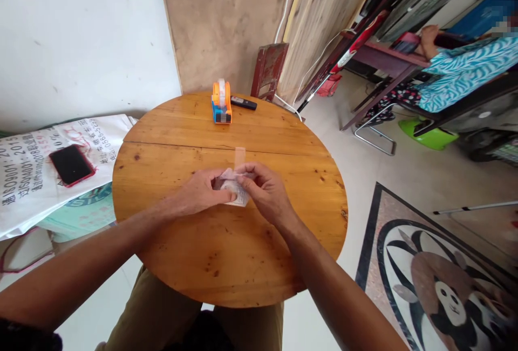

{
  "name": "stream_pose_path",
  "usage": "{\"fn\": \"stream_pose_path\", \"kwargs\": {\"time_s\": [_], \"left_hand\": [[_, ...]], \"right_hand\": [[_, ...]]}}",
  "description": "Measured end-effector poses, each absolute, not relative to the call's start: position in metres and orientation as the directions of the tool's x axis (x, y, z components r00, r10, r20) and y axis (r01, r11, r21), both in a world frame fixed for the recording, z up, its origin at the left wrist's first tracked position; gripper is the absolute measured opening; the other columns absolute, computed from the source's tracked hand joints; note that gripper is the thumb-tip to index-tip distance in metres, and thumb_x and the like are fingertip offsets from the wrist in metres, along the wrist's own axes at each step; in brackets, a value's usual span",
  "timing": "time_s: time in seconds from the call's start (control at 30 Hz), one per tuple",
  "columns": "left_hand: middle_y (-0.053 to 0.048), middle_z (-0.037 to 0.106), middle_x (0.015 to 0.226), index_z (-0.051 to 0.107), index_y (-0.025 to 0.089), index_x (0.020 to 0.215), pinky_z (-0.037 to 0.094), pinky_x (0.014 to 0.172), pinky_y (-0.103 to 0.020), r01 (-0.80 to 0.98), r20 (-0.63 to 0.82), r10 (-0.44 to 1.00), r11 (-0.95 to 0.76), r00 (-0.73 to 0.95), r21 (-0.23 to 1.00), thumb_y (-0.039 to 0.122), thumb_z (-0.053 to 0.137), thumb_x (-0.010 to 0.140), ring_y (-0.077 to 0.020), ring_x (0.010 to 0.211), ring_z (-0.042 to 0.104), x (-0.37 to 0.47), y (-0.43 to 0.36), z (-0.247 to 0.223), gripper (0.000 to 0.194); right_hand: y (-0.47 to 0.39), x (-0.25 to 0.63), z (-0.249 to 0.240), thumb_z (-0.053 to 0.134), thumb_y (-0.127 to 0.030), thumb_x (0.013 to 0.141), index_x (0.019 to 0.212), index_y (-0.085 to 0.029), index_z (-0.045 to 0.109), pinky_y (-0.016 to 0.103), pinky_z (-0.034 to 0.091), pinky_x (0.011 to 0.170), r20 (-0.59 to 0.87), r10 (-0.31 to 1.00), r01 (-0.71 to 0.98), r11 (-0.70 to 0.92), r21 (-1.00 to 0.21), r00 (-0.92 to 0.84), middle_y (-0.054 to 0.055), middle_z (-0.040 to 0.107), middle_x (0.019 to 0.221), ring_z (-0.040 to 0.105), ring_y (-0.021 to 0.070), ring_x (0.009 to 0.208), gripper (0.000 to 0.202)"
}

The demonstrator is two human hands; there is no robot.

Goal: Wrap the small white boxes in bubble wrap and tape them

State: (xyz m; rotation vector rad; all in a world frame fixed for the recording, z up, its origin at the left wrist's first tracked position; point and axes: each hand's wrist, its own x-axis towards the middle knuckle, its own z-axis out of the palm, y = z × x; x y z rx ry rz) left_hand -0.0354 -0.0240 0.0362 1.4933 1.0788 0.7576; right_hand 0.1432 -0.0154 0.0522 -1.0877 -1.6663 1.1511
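Note:
Above the middle of a round wooden table, both hands are closed on a small, pale, folded piece of paper with faint printing. My left hand grips its left side, the thumb lying across the front. The fingertips of my right hand pinch its upper right edge. A pale, see-through strip of tape extends on the tabletop just beyond the fingers; I cannot tell whether it touches the paper. Farther back stands an orange and blue tape dispenser holding a roll of clear tape.
A black oblong object lies beside the dispenser. Left of the table, a phone with a red edge rests on white printed sacks. Behind the table is a wooden chair back. A person in a patterned sleeve sits at the right.

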Motion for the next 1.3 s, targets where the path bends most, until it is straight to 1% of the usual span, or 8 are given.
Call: {"fn": "stream_pose_path", "kwargs": {"time_s": [0.17,0.3,0.4,0.57,0.77,1.0,1.13,1.3], "left_hand": [[-0.004,0.070,0.089,0.066,0.018,0.111,0.051,0.057,-0.025,0.083,-0.225,0.900,0.209,0.374,0.974,0.038,0.067,0.078,-0.0155,0.070,0.064,-0.034,-0.003,0.029,0.039],[-0.006,0.071,0.088,0.067,0.017,0.115,0.054,0.051,-0.024,0.034,-0.255,0.897,0.260,0.361,0.965,0.045,0.068,0.079,-0.0156,0.068,0.064,-0.033,0.005,0.027,0.046],[-0.006,0.069,0.081,0.068,0.014,0.108,0.054,0.047,-0.025,0.006,-0.314,0.885,0.333,0.344,0.943,0.052,0.068,0.077,-0.0150,0.061,0.063,-0.034,0.007,0.026,0.049],[-0.004,0.068,0.072,0.070,0.014,0.100,0.050,0.048,-0.023,0.089,-0.246,0.882,0.230,0.403,0.969,0.063,0.056,0.084,-0.0143,0.056,0.062,-0.040,0.006,0.035,0.054],[-0.007,0.073,0.104,0.068,0.020,0.115,0.053,0.086,-0.035,-0.135,-0.115,0.871,0.202,0.477,0.970,0.052,0.072,0.077,-0.0236,0.095,0.067,-0.035,0.000,0.032,0.050],[-0.007,0.073,0.102,0.068,0.021,0.115,0.052,0.086,-0.034,-0.304,-0.147,0.883,0.304,0.445,0.903,0.043,0.077,0.075,-0.0195,0.090,0.067,-0.029,-0.005,0.018,0.047],[-0.006,0.073,0.104,0.068,0.020,0.114,0.052,0.085,-0.031,-0.383,-0.138,0.876,0.338,0.463,0.860,0.038,0.078,0.075,-0.0178,0.090,0.068,-0.026,-0.007,0.022,0.044],[-0.005,0.073,0.103,0.067,0.021,0.113,0.053,0.083,-0.032,-0.350,-0.156,0.877,0.337,0.454,0.874,0.035,0.080,0.072,-0.0177,0.089,0.067,-0.025,-0.009,0.023,0.045]], "right_hand": [[0.006,0.150,0.047,0.071,-0.040,0.077,0.116,-0.020,0.057,0.031,0.053,0.075,0.011,0.952,-0.005,0.010,-1.000,-0.306,0.004,0.071,0.095,0.066,0.0176,0.084,0.046],[0.012,0.156,0.039,0.081,-0.037,0.069,0.140,-0.025,0.041,0.037,0.053,0.091,0.012,0.885,-0.023,0.002,-1.000,-0.465,0.010,0.065,0.123,0.064,0.0222,0.110,0.082],[0.015,0.157,0.034,0.085,-0.035,0.065,0.144,-0.027,0.037,0.038,0.051,0.096,0.017,0.872,-0.012,0.013,-1.000,-0.489,0.010,0.060,0.131,0.061,0.0229,0.115,0.093],[0.013,0.155,0.037,0.085,-0.038,0.066,0.146,-0.026,0.034,0.036,0.056,0.086,-0.048,0.906,-0.021,-0.063,-0.998,-0.421,0.008,0.067,0.120,0.067,0.0223,0.103,0.096],[0.008,0.154,0.045,0.084,-0.036,0.068,0.148,-0.025,0.033,0.042,0.051,0.097,-0.010,0.937,-0.028,-0.021,-0.999,-0.350,0.010,0.069,0.121,0.066,0.0246,0.110,0.095],[0.005,0.158,0.045,0.081,-0.044,0.072,0.147,-0.026,0.038,0.046,0.044,0.106,0.106,0.937,0.161,0.167,-0.973,-0.332,0.012,0.062,0.133,0.058,0.0273,0.122,0.087],[0.006,0.164,0.043,0.071,-0.050,0.081,0.146,-0.028,0.037,0.044,0.048,0.102,0.087,0.920,0.042,0.112,-0.993,-0.382,0.011,0.061,0.135,0.057,0.0273,0.125,0.076],[0.008,0.162,0.042,0.066,-0.048,0.086,0.136,-0.026,0.047,0.040,0.053,0.094,0.096,0.943,-0.068,0.078,-0.995,-0.317,0.009,0.068,0.121,0.066,0.0244,0.111,0.059]]}}
